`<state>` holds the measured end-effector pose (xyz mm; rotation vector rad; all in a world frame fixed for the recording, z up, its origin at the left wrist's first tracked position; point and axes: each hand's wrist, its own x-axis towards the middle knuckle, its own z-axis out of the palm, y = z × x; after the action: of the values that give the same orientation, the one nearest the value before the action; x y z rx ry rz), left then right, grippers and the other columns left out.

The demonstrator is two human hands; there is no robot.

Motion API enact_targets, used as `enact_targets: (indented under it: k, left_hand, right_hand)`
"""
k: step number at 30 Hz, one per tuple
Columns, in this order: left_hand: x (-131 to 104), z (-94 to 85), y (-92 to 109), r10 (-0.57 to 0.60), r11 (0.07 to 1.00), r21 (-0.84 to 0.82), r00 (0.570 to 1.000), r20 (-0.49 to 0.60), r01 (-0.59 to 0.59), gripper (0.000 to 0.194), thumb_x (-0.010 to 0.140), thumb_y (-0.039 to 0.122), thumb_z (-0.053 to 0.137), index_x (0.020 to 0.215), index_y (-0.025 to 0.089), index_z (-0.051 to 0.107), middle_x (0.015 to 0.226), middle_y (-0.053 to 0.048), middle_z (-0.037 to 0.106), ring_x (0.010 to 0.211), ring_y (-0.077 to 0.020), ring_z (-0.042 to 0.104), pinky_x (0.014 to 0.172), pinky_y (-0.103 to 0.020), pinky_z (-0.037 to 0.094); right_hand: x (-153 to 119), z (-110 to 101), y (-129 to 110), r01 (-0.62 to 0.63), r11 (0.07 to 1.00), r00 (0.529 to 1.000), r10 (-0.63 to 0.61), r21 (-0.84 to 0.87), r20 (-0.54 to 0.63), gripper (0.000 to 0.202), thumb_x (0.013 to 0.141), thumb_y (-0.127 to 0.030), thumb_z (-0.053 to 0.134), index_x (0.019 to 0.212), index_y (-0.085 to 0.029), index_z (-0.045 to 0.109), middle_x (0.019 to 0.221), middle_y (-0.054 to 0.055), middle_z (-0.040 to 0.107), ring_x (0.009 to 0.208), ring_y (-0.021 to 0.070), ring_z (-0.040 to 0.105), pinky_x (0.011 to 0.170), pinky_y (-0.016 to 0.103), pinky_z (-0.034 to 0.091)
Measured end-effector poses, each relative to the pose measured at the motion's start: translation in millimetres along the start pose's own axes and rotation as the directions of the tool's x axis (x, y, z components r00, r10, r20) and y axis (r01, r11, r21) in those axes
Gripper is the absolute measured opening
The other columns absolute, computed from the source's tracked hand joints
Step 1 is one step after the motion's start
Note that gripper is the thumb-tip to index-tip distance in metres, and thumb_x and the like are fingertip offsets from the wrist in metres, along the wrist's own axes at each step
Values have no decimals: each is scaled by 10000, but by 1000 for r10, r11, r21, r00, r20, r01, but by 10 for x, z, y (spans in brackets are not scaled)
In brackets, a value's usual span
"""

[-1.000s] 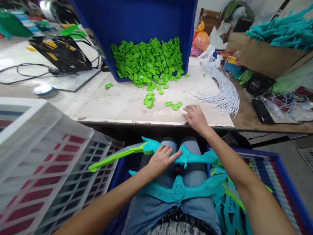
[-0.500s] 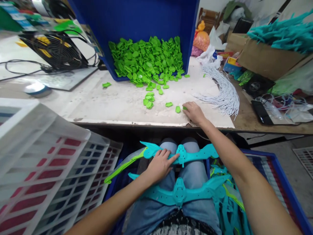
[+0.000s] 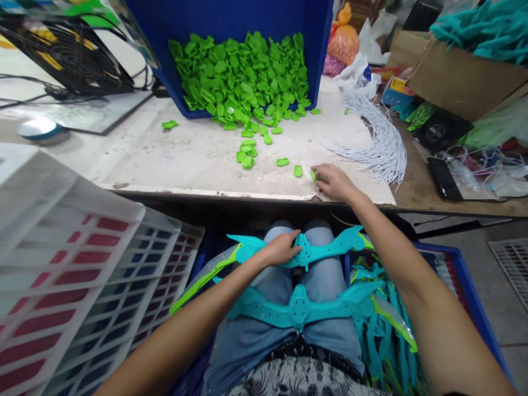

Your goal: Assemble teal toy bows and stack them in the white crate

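Loosely curled hands (image 3: 282,248) (image 3: 335,184) on bow (image 3: 304,253), tab (image 3: 313,175)

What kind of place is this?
Probably a small assembly workshop: green plastic parts spill from a blue bin, white cords lie in a bundle, and turquoise pieces are heaped in a cardboard box.

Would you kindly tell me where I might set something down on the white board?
The widest bare patch of the white board lies left of the small green cluster, between the lone green piece and the front edge. A smaller one lies between the right hand, blue bin and white strings. It is crowded farther right, around the phone and cables.
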<state>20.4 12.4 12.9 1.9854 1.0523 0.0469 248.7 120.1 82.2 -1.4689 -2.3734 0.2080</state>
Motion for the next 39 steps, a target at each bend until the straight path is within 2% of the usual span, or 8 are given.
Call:
enact_targets:
  k: [4, 7, 12, 15, 24, 30, 34, 39]
  left_hand:
    - [162, -87, -70, -65, 973, -209, 984, 168, 100, 619, 781, 319, 576, 1356, 121, 458, 1219, -113, 630, 1073, -251, 594, 868, -313, 468]
    - [185, -107, -119, -112, 918, -351, 970, 214, 184, 552, 791, 337, 558, 1299, 126, 512, 1048, -67, 673, 897, -198, 614, 720, -252, 463]
    - [184, -105, -164, -7, 846, -512, 964, 266, 147, 319, 758, 359, 593, 993, 150, 646, 764, 12, 623, 722, -149, 547, 617, -216, 406]
    - [164, -109, -142, 31, 785, -600, 958, 286, 154, 301, 741, 355, 617, 965, 154, 633, 751, 28, 600, 715, -134, 525, 642, -214, 407]
    - [97, -149, -117, 36, 687, -695, 944, 327, 214, 370, 692, 426, 698, 923, 145, 626, 678, 45, 530, 649, -110, 476, 620, -220, 387]
    - [157, -5, -142, -49, 789, -599, 987, 154, 133, 521, 673, 468, 706, 1041, 111, 617, 705, 19, 554, 658, -125, 498, 579, -215, 380]
    - [171, 42, -111, -156, 804, -559, 979, 132, 204, 572, 629, 436, 735, 1077, 107, 604, 672, 29, 529, 607, -120, 484, 516, -213, 353]
    - [175, 52, -77, -205, 800, -551, 971, 121, 237, 454, 630, 331, 712, 1023, 125, 621, 675, 28, 559, 612, -129, 513, 517, -212, 369]
  right_hand:
    - [-27, -131, -80, -10, 1000, 998, 12, -27, 55, 153, 778, -109, 575, 905, -156, 646, 1021, 94, 680, 1019, 251, 555, 929, 384, 424]
    - [-428, -89, -373, 14, 994, 1000, -13, 107, -11, 219, 838, -233, 601, 1049, -180, 629, 1063, 85, 668, 1017, 242, 565, 908, 400, 454]
    - [-1355, 375, -884, 116, 949, 991, -129, 292, 25, 210, 901, -297, 559, 1065, -204, 650, 1148, 100, 672, 1046, 237, 581, 904, 422, 488]
    - [-1578, 645, -968, 86, 963, 995, -97, 256, 29, 202, 906, -270, 550, 1044, -192, 676, 1167, 123, 671, 1065, 255, 582, 892, 450, 489]
    - [-1468, 741, -968, 37, 962, 996, -57, 269, 65, 228, 880, -223, 591, 1100, -206, 651, 1178, 100, 674, 1126, 248, 585, 948, 446, 444]
    - [-1488, 786, -981, -223, 897, 974, 186, 381, 131, 785, 766, -187, 698, 1449, -226, 313, 1190, 86, 668, 1221, 250, 534, 1021, 463, 399]
    - [-1417, 786, -945, -418, 795, 908, 348, 440, 234, 930, 672, -242, 759, 1471, -238, 283, 1369, 126, 529, 1246, 265, 515, 1000, 429, 436]
    - [-1187, 705, -931, -583, 760, 757, 380, 287, 531, 874, 599, -286, 812, 1391, -221, 448, 1123, 97, 681, 1094, 292, 616, 931, 434, 455]
